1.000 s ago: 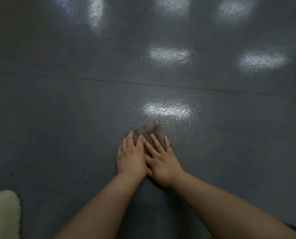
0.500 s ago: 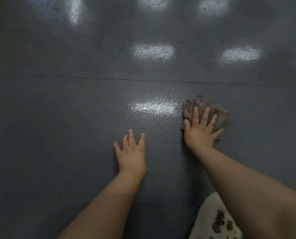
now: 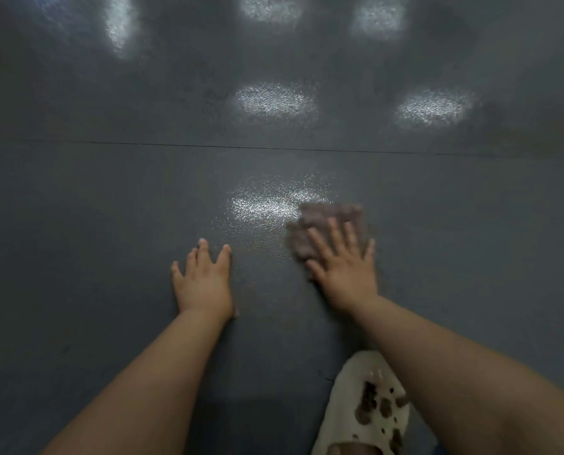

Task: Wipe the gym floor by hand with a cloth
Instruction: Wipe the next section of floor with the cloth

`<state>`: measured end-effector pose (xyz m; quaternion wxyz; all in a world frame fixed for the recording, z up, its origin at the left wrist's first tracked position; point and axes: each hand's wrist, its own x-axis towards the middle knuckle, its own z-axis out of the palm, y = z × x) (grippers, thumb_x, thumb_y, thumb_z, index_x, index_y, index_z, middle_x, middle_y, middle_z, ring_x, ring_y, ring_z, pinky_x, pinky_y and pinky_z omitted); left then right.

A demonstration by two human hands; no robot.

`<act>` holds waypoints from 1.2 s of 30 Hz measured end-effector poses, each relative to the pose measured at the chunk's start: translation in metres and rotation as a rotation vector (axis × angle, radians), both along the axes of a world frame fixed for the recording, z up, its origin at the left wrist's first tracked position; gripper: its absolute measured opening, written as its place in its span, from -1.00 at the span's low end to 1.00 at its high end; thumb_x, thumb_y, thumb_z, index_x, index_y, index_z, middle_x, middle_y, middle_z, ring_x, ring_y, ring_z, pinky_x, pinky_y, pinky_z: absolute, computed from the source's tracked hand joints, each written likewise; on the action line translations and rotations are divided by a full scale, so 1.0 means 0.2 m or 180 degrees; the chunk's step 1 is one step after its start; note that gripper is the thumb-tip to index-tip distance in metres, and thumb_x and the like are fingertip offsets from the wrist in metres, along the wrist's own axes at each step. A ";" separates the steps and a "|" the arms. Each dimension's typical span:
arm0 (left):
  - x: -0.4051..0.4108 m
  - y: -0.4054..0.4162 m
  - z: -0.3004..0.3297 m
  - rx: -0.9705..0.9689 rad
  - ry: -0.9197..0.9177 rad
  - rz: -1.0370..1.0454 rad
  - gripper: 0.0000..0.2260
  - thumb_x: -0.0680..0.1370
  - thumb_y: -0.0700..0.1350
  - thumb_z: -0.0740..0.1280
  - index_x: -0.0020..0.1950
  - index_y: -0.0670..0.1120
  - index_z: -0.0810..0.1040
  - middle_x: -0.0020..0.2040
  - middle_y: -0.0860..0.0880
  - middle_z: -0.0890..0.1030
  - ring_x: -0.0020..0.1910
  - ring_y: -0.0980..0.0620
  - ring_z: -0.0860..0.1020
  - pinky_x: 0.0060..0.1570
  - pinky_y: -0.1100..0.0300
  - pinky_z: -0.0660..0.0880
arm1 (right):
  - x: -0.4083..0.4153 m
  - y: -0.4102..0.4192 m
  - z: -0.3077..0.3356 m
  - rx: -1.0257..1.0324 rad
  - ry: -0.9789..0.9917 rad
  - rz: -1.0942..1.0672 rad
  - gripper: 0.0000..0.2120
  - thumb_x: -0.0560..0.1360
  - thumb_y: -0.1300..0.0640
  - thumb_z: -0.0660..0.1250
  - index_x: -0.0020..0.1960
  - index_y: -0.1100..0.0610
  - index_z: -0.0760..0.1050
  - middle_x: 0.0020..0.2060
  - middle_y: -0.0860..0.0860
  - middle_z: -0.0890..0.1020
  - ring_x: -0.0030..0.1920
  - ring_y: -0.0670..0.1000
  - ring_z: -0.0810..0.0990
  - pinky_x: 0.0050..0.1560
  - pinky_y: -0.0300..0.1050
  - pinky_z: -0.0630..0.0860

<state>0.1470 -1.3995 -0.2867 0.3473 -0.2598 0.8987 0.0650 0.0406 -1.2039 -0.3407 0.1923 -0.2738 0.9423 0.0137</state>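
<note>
Here the right hand (image 3: 346,270) lies flat on the cloth (image 3: 326,221), its fingers straight and spread, pressing the crumpled purplish-grey rag against the floor (image 3: 110,224). The cloth sticks out beyond the fingertips and past the thumb side; both hand and cloth are blurred. Just to its left, a bright patch of reflected light shines on the pebbled grey surface, touching the cloth's edge. The left hand (image 3: 203,280) rests palm-down on the bare floor, fingers straight and slightly apart, holding nothing, well apart from the cloth. A thin dark seam (image 3: 208,146) runs across the floor beyond both hands. Near the bottom edge, beneath the right forearm, sits a cream slipper (image 3: 366,418) with dark holes, a foot inside it.
</note>
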 end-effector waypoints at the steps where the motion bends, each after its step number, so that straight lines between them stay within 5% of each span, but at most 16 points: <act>1: 0.00 0.00 0.00 0.0028 0.0015 0.0028 0.03 0.31 0.09 0.54 0.55 0.07 -0.09 0.55 -0.14 -0.13 0.54 -0.09 -0.05 0.46 -0.08 0.02 | -0.06 0.07 0.01 0.0100 -0.0040 -0.0538 -0.45 0.58 -0.25 -0.07 0.51 -0.23 -0.16 0.52 -0.08 -0.22 0.53 0.09 -0.22 0.39 0.37 -0.20; 5: 0.00 -0.01 0.00 0.0149 0.0089 0.0137 0.03 0.30 0.06 0.57 0.55 0.07 -0.07 0.56 -0.12 -0.13 0.54 -0.10 -0.05 0.40 -0.01 0.19 | -0.20 0.24 0.06 0.0195 -0.0226 -0.2075 -0.44 0.60 -0.23 -0.10 0.53 -0.20 -0.23 0.52 -0.05 -0.28 0.52 0.09 -0.30 0.37 0.46 -0.16; 8: 0.00 -0.02 0.00 0.0129 0.0078 0.0099 0.04 0.29 0.08 0.57 0.55 0.07 -0.06 0.56 -0.13 -0.12 0.53 -0.10 -0.04 0.40 0.01 0.18 | -0.11 0.12 0.05 0.0161 -0.0237 -0.2316 -0.42 0.61 -0.20 -0.10 0.54 -0.13 -0.24 0.53 0.00 -0.28 0.51 0.15 -0.30 0.38 0.45 -0.16; 11: -0.01 -0.01 0.00 0.0025 0.0047 0.0012 0.04 0.28 0.11 0.56 0.55 0.07 -0.06 0.56 -0.14 -0.09 0.53 -0.11 -0.01 0.43 0.03 0.13 | 0.10 -0.09 0.03 0.0030 -0.0187 -0.1704 -0.41 0.61 -0.19 -0.05 0.54 -0.11 -0.22 0.53 0.04 -0.23 0.52 0.17 -0.26 0.36 0.43 -0.19; 15: -0.01 0.00 0.01 -0.0076 -0.0011 -0.0003 0.04 0.28 0.11 0.56 0.55 0.05 -0.04 0.55 -0.15 -0.07 0.53 -0.10 0.00 0.44 0.04 0.08 | 0.41 -0.23 0.02 -0.0045 -0.0263 -0.0325 -0.42 0.43 -0.21 0.02 0.40 -0.08 0.37 0.42 0.09 0.38 0.41 0.22 0.32 0.20 0.49 0.20; 18: -0.02 0.01 0.02 -0.0083 -0.0173 -0.0042 -0.01 0.35 0.09 0.51 0.55 0.02 -0.11 0.55 -0.18 -0.12 0.54 -0.11 -0.03 0.46 0.01 0.02 | 0.38 -0.12 0.03 0.0058 -0.0580 0.0632 -0.43 0.40 -0.24 0.00 0.31 -0.14 0.47 0.34 0.02 0.48 0.34 0.14 0.44 0.15 0.44 0.33; 21: -0.02 0.07 0.03 -0.0025 -0.0056 0.0020 -0.22 0.51 -0.04 0.35 0.56 0.00 -0.10 0.56 -0.17 -0.12 0.54 -0.11 -0.05 0.48 -0.01 -0.02 | 0.19 0.09 0.06 0.0249 -0.0374 0.0879 -0.42 0.47 -0.24 -0.11 0.44 -0.18 0.27 0.49 -0.01 0.23 0.47 0.11 0.24 0.29 0.43 0.15; 23: -0.02 0.14 0.07 0.0074 0.0128 0.0002 -0.31 0.54 -0.10 0.28 0.55 0.02 -0.06 0.56 -0.13 -0.10 0.54 -0.09 -0.04 0.48 0.00 -0.01 | 0.06 0.25 0.09 0.0359 -0.0439 0.0133 -0.45 0.56 -0.24 -0.15 0.52 -0.20 -0.14 0.51 -0.07 -0.23 0.54 0.06 -0.18 0.39 0.38 -0.14; 25: -0.01 0.22 0.13 0.0168 0.0258 -0.0042 -0.33 0.55 -0.14 0.25 0.55 0.03 -0.04 0.57 -0.10 -0.09 0.54 -0.07 -0.03 0.47 0.02 0.00 | -0.03 0.34 0.15 0.0568 -0.0706 -0.0258 -0.43 0.60 -0.22 -0.06 0.51 -0.21 -0.26 0.50 -0.08 -0.33 0.51 0.04 -0.31 0.41 0.37 -0.17; 30: -0.01 0.44 0.36 0.0263 0.0433 -0.0080 -0.36 0.55 -0.23 0.18 0.56 0.00 -0.04 0.57 -0.06 -0.09 0.54 -0.04 -0.04 0.48 0.04 0.01 | -0.08 0.31 0.36 0.0529 -0.1071 -0.0198 -0.44 0.57 -0.13 0.16 0.51 -0.14 0.08 0.55 -0.02 -0.07 0.54 0.08 -0.15 0.38 0.41 -0.13; 33: -0.02 0.58 0.53 0.0273 0.0630 -0.0151 -0.37 0.54 -0.25 0.16 0.55 -0.01 -0.02 0.57 -0.05 -0.07 0.54 -0.04 -0.04 0.48 0.02 0.02 | 0.01 0.31 0.46 0.0252 -0.1067 -0.0310 -0.59 0.55 -0.04 0.20 0.38 0.01 0.37 0.40 0.09 0.32 0.43 0.13 0.23 0.40 0.19 0.15; 36: -0.01 0.69 0.70 0.0202 0.0852 -0.0276 -0.35 0.53 -0.25 0.21 0.55 -0.01 0.01 0.57 -0.06 -0.04 0.54 -0.05 -0.03 0.49 -0.01 0.03 | 0.07 0.34 0.57 0.0037 -0.1009 -0.0447 -0.60 0.54 0.02 0.21 0.35 0.07 0.41 0.33 0.13 0.42 0.33 0.18 0.38 0.28 0.03 0.35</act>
